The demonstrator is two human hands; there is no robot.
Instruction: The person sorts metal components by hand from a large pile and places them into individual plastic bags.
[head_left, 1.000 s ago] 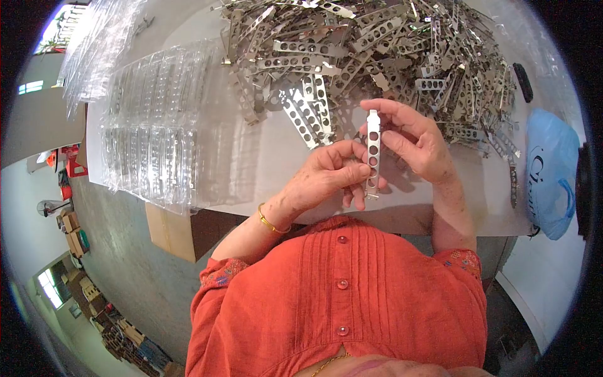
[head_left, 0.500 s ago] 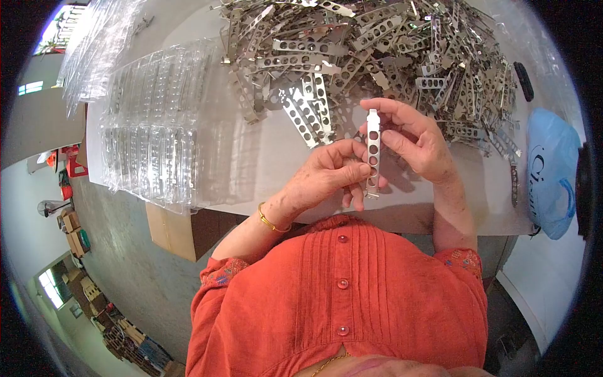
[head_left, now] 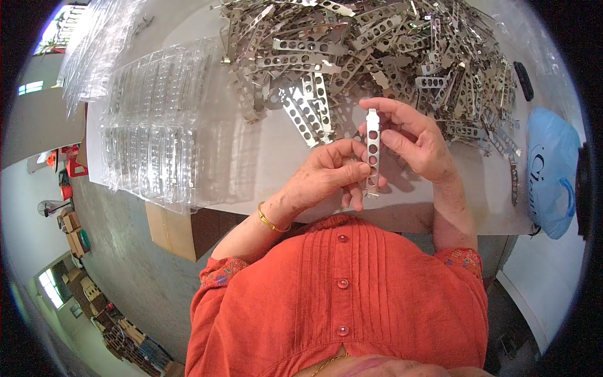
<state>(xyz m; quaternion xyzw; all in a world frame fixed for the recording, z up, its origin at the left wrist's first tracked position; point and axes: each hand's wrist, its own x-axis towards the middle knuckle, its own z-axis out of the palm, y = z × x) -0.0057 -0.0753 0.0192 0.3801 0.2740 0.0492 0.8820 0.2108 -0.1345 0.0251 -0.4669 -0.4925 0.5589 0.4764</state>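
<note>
Upright in front of my chest is a slim metal slot bracket (head_left: 373, 147) with a row of round holes and a bent lower end. My left hand (head_left: 326, 173) pinches its lower half, thumb on the front face. Around the upper part curls my right hand (head_left: 416, 141), its thumb at the bracket's right edge and the index finger by the top tip. Fingers behind the bracket are partly hidden. Just beyond my hands, a few similar brackets (head_left: 300, 118) lie at the near edge of a big loose pile of brackets (head_left: 377, 56).
Clear plastic blister trays (head_left: 151, 125) lie on the white table (head_left: 232, 169) at left, with stacked clear plastic (head_left: 100, 44) behind. At right are a blue plastic bag (head_left: 553, 173) and a black object (head_left: 522, 81). Below the table's edge is a cardboard box (head_left: 173, 232).
Almost nothing differs. The bracket has tilted very slightly in my fingers; both hands stay in place.
</note>
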